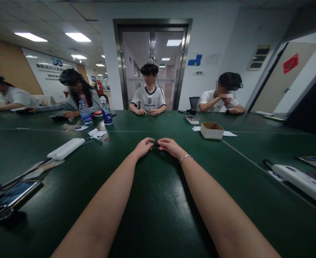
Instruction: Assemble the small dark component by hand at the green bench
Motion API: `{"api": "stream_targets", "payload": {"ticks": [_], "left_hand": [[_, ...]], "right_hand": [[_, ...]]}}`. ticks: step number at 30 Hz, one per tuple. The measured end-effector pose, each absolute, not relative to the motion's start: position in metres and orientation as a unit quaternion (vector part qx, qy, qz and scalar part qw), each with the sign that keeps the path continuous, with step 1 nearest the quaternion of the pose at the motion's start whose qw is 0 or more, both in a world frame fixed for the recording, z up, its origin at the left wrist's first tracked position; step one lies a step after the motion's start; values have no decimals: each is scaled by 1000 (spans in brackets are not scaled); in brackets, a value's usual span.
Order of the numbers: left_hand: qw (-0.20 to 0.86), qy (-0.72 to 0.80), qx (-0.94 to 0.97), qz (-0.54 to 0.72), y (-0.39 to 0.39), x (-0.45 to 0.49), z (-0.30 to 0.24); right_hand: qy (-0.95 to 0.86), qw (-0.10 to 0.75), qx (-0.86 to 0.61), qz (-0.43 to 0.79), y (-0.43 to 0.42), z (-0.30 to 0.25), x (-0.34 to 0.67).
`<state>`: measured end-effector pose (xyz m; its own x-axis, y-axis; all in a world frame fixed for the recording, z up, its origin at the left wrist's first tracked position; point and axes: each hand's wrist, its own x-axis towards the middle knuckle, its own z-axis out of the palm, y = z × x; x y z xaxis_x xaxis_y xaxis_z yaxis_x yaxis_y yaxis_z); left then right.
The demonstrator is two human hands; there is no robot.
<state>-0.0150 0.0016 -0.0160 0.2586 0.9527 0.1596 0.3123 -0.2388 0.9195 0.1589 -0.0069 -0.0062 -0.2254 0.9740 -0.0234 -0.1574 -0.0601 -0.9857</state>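
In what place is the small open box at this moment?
In the head view, the box stands on the green table, to the right of the right hand and farther away, with white paper beside it.

I work from one view, the head camera, which sits above and behind the fingers (148,140) on the wearer's side and faces forward and down. It looks along both forearms (98,208), which enter large and near at the bottom edge and reach away from me, so the fingers show small, close to the picture's middle. The field is very wide: I see the desk (158,200) spreading on every side of the fingers, the glass doors (151,50) straight beyond them, and the ceiling (56,25) high above and to their left.
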Motion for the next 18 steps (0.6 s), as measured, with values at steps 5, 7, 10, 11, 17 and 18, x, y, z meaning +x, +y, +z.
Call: {"api": "stream_targets", "payload": {"ticks": [5,7,10,11,17,18], "left_hand": [[440,488,652,378,-3,-15,-12],[422,478,664,391,-5,-15,-11],[414,470,660,414,-8,-16,-9],[415,474,658,413,-8,-16,-8],[410,467,665,415,-9,-16,-7],[414,470,657,419,-9,-16,-8]], "right_hand": [[-500,470,-408,602,-7,-6,159],[-500,471,-408,601,-7,-6,159],[-500,472,-410,600,-8,-6,159],[-499,472,-410,600,-8,-6,159],[-503,469,-407,601,-9,-4,159],[-504,470,-407,600,-9,-4,159]]}}
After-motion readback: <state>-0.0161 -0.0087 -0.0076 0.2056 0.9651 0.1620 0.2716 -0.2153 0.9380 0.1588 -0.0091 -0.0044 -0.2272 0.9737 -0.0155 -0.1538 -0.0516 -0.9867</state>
